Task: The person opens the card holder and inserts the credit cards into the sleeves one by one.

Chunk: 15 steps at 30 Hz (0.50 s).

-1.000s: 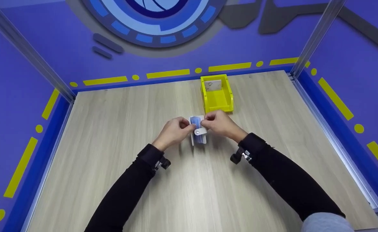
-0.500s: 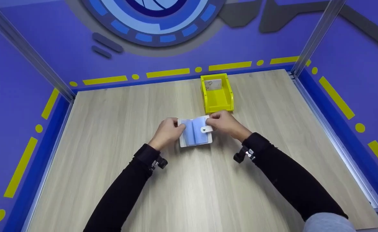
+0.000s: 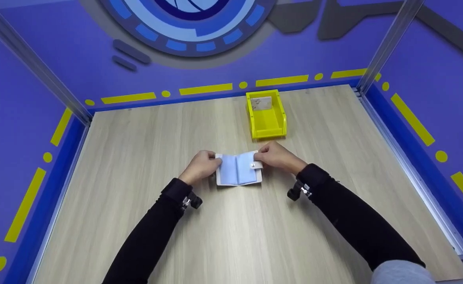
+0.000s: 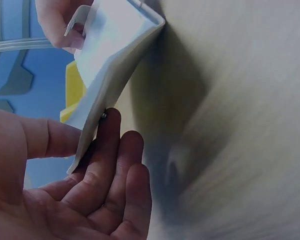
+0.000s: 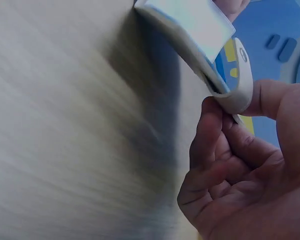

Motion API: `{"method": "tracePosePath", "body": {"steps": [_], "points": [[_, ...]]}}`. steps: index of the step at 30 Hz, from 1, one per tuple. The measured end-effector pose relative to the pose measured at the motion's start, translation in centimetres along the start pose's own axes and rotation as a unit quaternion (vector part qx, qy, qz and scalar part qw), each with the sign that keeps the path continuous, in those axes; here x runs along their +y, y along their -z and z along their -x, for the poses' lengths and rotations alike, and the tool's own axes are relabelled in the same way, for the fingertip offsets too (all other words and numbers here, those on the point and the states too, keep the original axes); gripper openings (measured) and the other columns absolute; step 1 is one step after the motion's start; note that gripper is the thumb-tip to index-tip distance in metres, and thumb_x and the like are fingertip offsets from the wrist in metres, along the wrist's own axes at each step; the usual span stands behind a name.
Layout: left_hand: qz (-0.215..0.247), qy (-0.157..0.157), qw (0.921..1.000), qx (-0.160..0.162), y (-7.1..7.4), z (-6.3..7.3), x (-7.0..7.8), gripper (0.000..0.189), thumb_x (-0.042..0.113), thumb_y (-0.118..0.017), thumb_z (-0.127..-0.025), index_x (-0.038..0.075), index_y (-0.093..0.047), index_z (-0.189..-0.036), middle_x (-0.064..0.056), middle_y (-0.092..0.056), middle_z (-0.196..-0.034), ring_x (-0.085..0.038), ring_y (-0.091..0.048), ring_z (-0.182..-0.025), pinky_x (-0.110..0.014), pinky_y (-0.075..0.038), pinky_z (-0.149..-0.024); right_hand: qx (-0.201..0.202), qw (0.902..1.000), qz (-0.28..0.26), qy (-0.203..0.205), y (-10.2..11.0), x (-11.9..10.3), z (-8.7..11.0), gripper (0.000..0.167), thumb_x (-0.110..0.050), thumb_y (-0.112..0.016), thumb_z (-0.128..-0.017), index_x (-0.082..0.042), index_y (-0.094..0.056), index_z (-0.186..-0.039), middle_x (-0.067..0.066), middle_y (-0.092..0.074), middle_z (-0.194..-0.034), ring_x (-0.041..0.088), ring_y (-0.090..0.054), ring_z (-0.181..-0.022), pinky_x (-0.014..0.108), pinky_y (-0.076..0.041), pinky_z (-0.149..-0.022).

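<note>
A small white card holder (image 3: 228,170) lies spread open between my hands, its bluish plastic sleeves facing up. My left hand (image 3: 200,165) pinches its left cover near the top corner, thumb on the inside and fingers behind. A metal snap stud (image 4: 103,115) shows on the outer cover by those fingertips in the left wrist view. At the upper right edge, my right hand (image 3: 277,157) pinches the other cover. Just below that thumb, the closing strap (image 5: 244,75) with its snap curls inward over the right cover. In both wrist views the holder casts a shadow on the table.
Behind the holder, a yellow bin (image 3: 269,133) stands on the wooden table (image 3: 156,236), with a patterned pale card-like piece (image 3: 261,103) leaning against its back wall. Blue printed panels (image 3: 200,75) enclose the back and sides.
The card holder has gone from nearly folded to spread wide as my hands moved apart. Both hands have since come slightly nearer to me with it.
</note>
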<state>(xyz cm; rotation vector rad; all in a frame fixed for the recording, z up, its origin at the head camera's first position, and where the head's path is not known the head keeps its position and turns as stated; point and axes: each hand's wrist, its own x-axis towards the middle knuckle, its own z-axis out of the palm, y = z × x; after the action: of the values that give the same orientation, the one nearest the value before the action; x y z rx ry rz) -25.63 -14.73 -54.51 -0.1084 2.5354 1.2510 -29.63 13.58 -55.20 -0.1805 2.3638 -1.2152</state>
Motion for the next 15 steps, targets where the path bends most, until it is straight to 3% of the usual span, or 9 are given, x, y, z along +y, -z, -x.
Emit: {"method": "tracePosePath", "body": {"steps": [5,12,15], "points": [[-0.002,0.012,0.9999,-0.006,-0.39,-0.22,-0.72,0.036,0.023,-0.06,-0.104,-0.003,-0.072,-0.126,-0.002,-0.061,-0.089,-0.014,-0.056,-0.073,-0.025,-0.044,-0.061,0.016,0.9979,0.062,0.011,-0.34,0.63,-0.31,0.032,-0.029,-0.069,-0.097,-0.019,-0.058,-0.068,-0.008,-0.047,-0.064,0.012,-0.045,-0.062,0.027,-0.034,-0.06],[-0.024,0.016,0.9995,0.012,-0.43,0.09,-1.07,0.045,0.035,-0.058,-0.11,0.0,-0.071,-0.135,-0.008,-0.071,-0.104,-0.014,-0.062,-0.077,-0.025,-0.047,-0.064,0.075,0.9916,0.102,0.024,-0.38,0.49,-0.1,0.016,-0.028,-0.074,-0.095,-0.013,-0.079,-0.091,-0.004,-0.067,-0.07,0.011,-0.059,-0.066,0.027,-0.044,-0.066],[-0.035,0.008,0.9992,0.015,-0.34,0.34,-0.81,0.045,0.045,-0.059,-0.111,0.006,-0.076,-0.124,-0.007,-0.074,-0.09,-0.017,-0.067,-0.066,-0.026,-0.048,-0.06,0.107,0.988,0.104,0.038,-0.55,-0.1,0.01,0.018,-0.027,-0.075,-0.096,-0.01,-0.08,-0.096,-0.001,-0.07,-0.075,0.012,-0.06,-0.067,0.027,-0.046,-0.067]]}}
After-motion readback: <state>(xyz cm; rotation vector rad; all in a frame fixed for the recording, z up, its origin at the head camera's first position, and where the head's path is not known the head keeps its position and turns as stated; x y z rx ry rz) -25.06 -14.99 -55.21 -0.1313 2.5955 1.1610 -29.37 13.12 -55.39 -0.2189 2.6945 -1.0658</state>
